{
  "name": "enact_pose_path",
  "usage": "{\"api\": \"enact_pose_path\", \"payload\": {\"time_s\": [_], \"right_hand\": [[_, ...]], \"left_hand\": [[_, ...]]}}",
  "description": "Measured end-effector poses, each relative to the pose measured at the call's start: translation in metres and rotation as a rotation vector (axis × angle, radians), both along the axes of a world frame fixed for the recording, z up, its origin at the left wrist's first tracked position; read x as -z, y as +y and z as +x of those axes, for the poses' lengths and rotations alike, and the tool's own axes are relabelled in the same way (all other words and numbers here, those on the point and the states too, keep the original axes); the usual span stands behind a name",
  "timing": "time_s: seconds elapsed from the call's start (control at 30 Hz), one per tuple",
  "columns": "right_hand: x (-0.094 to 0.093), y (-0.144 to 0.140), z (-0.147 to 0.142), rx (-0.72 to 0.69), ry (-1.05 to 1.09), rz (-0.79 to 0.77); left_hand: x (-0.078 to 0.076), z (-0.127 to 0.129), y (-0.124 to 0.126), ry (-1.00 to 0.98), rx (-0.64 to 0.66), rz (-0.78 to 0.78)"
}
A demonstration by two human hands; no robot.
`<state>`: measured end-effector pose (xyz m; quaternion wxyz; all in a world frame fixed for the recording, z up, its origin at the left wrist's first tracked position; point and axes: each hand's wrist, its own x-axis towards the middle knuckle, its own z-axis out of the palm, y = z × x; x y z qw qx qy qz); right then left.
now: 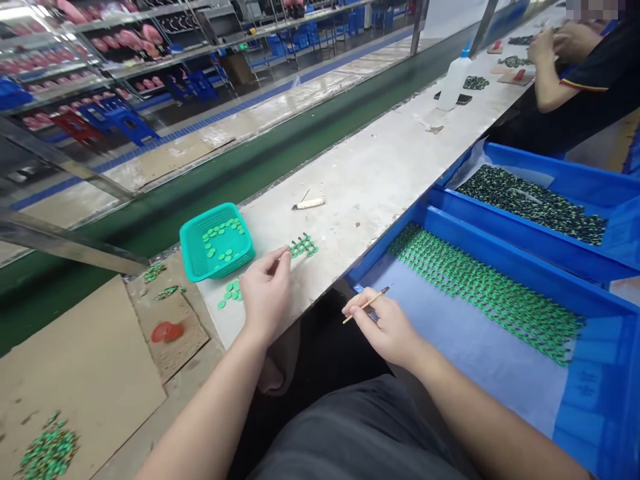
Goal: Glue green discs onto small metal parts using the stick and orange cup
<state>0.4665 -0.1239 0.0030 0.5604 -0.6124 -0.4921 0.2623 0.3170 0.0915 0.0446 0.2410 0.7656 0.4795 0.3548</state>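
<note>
On the white tabletop, my left hand (267,287) is closed in a pinch at the left end of a small group of green pieces with dark tips (304,245). Anything between its fingertips is too small to make out. Above the near table edge, my right hand (387,327) grips a thin wooden stick with a fine dark tip (367,305), tilted up to the right. A teal basket (187,250) with flat green discs inside stands left of the group. Several loose green discs (231,293) lie beside my left hand.
A blue tray (595,380) at my right holds rows of green pieces; another blue tray (560,173) behind it holds dark green ones. A wrapped tool (310,203) and a white bottle (454,83) are on the table. A co-worker's arm (555,80) is at far right.
</note>
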Motion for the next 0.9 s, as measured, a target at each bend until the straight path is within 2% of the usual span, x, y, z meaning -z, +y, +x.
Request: {"api": "enact_pose_path", "payload": {"time_s": [0.1, 0.2, 0.3, 0.4, 0.5, 0.63, 0.77, 0.9], "right_hand": [[-0.008, 0.002, -0.004, -0.097, 0.049, -0.022], [-0.019, 0.004, -0.014, -0.167, 0.092, -0.05], [-0.027, 0.007, -0.028, -0.165, 0.163, -0.081], [-0.032, 0.014, -0.043, -0.186, 0.209, -0.094], [-0.039, 0.025, -0.056, -0.243, 0.208, -0.083], [-0.049, 0.033, -0.071, -0.268, 0.224, -0.063], [-0.053, 0.029, -0.081, -0.224, 0.151, -0.058], [-0.05, 0.025, -0.083, -0.168, 0.121, -0.072]], "left_hand": [[-0.018, -0.047, -0.015, 0.051, -0.001, 0.015], [-0.029, -0.101, -0.036, 0.174, 0.108, -0.023], [-0.029, -0.144, -0.047, 0.311, 0.166, -0.061], [-0.023, -0.164, -0.034, 0.416, 0.09, -0.058], [-0.021, -0.158, -0.003, 0.505, 0.042, -0.044], [-0.022, -0.124, 0.032, 0.633, 0.085, -0.054], [-0.022, -0.102, 0.047, 0.754, 0.127, -0.094], [-0.021, -0.098, 0.055, 0.796, 0.17, -0.114]]}}
